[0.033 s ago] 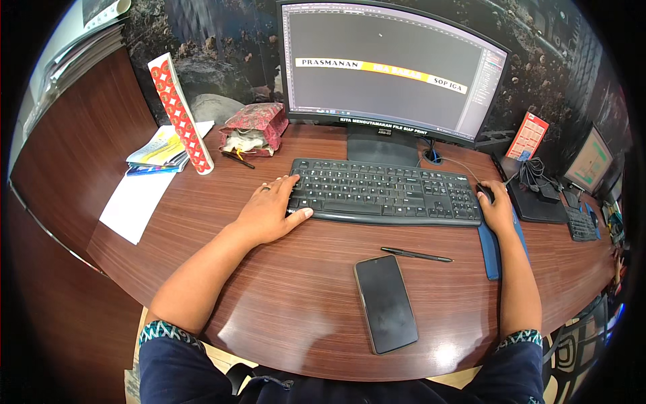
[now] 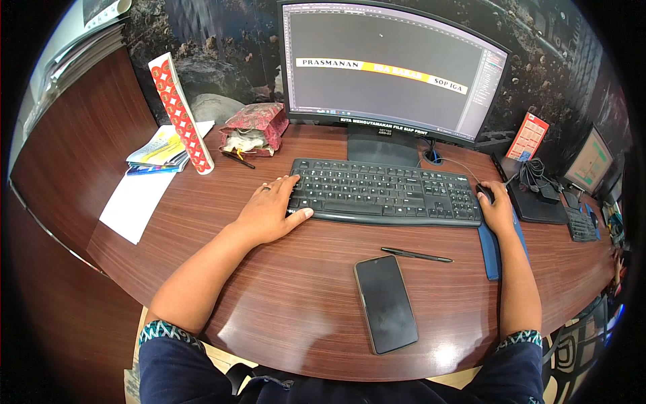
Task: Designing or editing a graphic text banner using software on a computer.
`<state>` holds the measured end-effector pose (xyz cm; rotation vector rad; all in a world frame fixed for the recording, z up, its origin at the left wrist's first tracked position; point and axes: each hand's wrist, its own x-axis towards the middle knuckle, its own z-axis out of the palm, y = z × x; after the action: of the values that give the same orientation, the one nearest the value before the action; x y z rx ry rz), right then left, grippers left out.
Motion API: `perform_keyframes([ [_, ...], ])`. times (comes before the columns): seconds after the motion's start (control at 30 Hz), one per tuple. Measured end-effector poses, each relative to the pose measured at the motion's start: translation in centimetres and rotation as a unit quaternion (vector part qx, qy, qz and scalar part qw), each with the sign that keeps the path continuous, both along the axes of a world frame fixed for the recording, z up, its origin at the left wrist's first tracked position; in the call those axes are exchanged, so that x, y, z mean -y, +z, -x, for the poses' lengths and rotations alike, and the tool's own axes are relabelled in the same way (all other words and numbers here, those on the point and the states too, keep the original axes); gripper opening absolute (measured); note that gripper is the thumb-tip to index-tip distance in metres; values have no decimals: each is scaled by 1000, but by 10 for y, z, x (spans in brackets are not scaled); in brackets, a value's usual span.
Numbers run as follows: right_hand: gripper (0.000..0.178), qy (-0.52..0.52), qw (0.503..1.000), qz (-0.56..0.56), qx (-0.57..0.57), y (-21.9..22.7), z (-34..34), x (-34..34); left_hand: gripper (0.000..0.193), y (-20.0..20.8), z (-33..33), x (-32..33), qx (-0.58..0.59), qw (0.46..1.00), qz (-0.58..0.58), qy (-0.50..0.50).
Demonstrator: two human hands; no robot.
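My left hand (image 2: 268, 210) rests at the left end of a black keyboard (image 2: 383, 194), fingers stretched over its edge keys and thumb apart near the front corner. It holds nothing. At the keyboard's right end, my right hand (image 2: 496, 209) is curled over a dark computer mouse (image 2: 483, 192), which the fingers partly cover. Beneath that wrist lies a blue mouse pad (image 2: 490, 252). Behind the keyboard stands a monitor (image 2: 383, 40) showing a long white and orange banner design on grey.
A smartphone (image 2: 386, 304) with a dark screen and a black pen (image 2: 417, 254) lie in front of the keyboard. Papers (image 2: 138, 205), a red patterned upright strip (image 2: 180, 114) and a red bag (image 2: 259, 124) are at the left. A second monitor (image 2: 589, 160) stands far right.
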<state>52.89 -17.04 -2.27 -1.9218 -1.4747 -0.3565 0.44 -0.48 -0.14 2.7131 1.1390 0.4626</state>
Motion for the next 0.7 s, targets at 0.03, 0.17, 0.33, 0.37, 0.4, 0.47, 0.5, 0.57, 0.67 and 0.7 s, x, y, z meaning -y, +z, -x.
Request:
perform_keyframes([
  [0.03,28,2,1000,0,-2,0,0,0,82,0,0,0,1,1000,0,-1],
  [0.17,29,6,1000,-2,-2,-3,-3,0,81,-3,0,-1,-3,1000,-7,-2],
  [0.33,29,14,1000,-9,-1,-3,-4,-1,81,-3,0,-2,-3,1000,-6,-2],
  [0.37,29,14,1000,-10,-1,-2,-3,-1,81,-3,0,-1,-4,1000,-4,-2],
  [0.4,29,13,1000,-10,-1,-3,-3,0,81,-3,0,-2,-4,1000,-4,-3],
  [0.47,28,11,1000,-10,1,-3,-4,-1,81,-4,0,-2,-1,1000,-6,-3],
  [0.5,28,11,1000,-10,1,-3,-3,-1,81,-3,0,-2,-1,1000,-6,-2],
  [0.57,28,7,1000,-10,2,-2,-1,0,81,-2,0,-1,-3,1000,-6,-1],
  [0.67,28,-1,1000,-7,8,-4,-2,0,81,-2,0,-1,1,1000,-4,-4],
  [0.7,28,-2,1000,-7,8,-3,-3,0,81,-2,-1,0,1,1000,-4,-5],
])
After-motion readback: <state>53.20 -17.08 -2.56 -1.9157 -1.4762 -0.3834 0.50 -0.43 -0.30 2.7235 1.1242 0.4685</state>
